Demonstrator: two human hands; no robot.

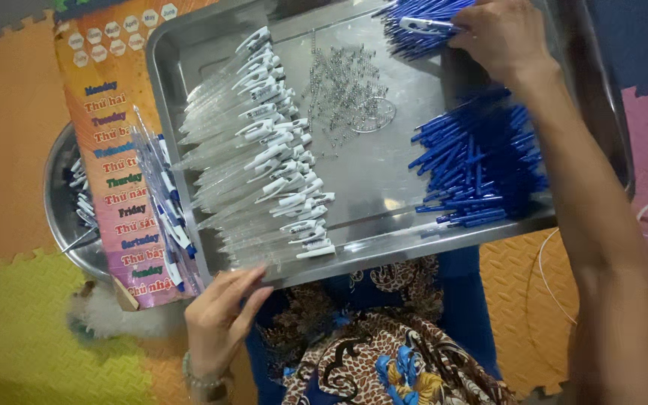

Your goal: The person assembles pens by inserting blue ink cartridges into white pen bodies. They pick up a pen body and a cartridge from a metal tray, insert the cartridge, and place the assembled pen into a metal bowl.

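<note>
Tray: a wide steel tray (384, 187) lay across the person's lap, over a patterned skirt (384, 360), with the foam floor mats (9, 150) around it

Clear barrels: a long slanted row of clear pen barrels with white clips (264, 150) filled the left part of the tray, clips pointing toward the middle

Springs: a loose heap of small metal springs (343, 90) sat in the middle near the far rim

Blue parts, near pile: a thick pile of blue pen parts (478, 161) lay on the right side of the tray, just beside the right forearm

Blue parts, far pile: a second bunch of blue pen parts (414, 26) lay at the far right corner

Right hand: the right hand (504, 34) reached across to the far pile, fingers curled together on one white-and-blue piece (425, 25) at the pile's edge

Left hand: the left hand (223, 311) rested at the near rim of the tray, fingers spread and loose, fingertips touching the rim below the clear barrels; it gripped nothing

Finished pens: a handful of clear pens with blue tips (163, 202) lay outside the tray on a colourful printed sheet (114, 150), well apart from the right hand

Bowl: a round metal bowl (65, 217) stuck out from under the sheet at the left, with a few pens inside
</note>
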